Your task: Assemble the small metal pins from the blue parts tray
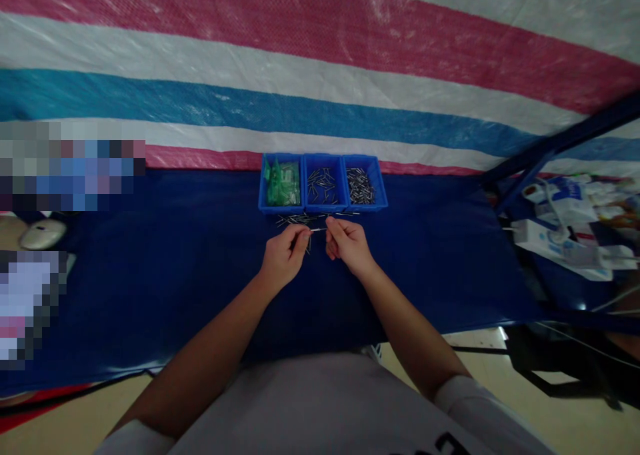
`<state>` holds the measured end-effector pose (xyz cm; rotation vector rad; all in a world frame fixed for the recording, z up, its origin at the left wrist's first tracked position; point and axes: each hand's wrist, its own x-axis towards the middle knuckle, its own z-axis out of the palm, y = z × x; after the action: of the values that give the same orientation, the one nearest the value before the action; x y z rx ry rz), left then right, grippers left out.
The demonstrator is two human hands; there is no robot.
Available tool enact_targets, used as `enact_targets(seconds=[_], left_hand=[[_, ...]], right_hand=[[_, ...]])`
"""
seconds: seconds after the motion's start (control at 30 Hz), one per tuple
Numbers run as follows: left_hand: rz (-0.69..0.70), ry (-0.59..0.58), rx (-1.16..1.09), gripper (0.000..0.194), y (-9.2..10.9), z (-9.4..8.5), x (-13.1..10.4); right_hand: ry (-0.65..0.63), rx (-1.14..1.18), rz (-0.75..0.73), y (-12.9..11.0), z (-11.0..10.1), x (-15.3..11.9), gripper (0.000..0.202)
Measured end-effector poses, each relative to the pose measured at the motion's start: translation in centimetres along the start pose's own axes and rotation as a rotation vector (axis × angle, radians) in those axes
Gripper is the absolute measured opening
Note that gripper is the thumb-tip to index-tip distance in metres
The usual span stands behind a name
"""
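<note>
A thin silver rod [318, 229], small in view, spans the gap between my two hands in front of the bins. My left hand [285, 254] pinches its left end between thumb and forefinger. On the other side, the closed fingertips of my right hand [349, 243] meet its right end. Loose thin dark metal rods [295, 220] lie just beyond my left hand, and a few more show beneath its fingers. The middle blue bin [325, 208] holds scattered rods, and the right blue bin [383, 192] a denser pile of short metal pieces.
Green-and-clear plastic packets [284, 185] fill the left blue bin [267, 210]. The bins stand on a dark blue tabletop [200, 275] against a striped sheet [280, 68]. A computer mouse [43, 234] is at far left. White power strips [560, 248] lie right, beyond a dark frame post.
</note>
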<state>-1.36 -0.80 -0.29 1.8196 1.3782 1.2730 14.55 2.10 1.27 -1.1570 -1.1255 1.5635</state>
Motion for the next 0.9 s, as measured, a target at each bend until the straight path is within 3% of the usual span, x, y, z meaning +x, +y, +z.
enact_targets(seconds=[0.13,0.3,0.9], left_hand=[[-0.055,0.001,-0.024,0.020,-0.2,0.1,-0.1],[-0.053,0.027,-0.043,0.021,-0.2,0.1,-0.1],[-0.055,0.031,-0.077,0.025,-0.2,0.1,-0.2]], right_hand=[[0.155,0.104,0.024,0.3,-0.9,1.1,0.049],[0.260,0.178,0.088,0.3,-2.0,2.0,0.043],[0.252,0.175,0.070,0.0,-1.9,1.8,0.042]])
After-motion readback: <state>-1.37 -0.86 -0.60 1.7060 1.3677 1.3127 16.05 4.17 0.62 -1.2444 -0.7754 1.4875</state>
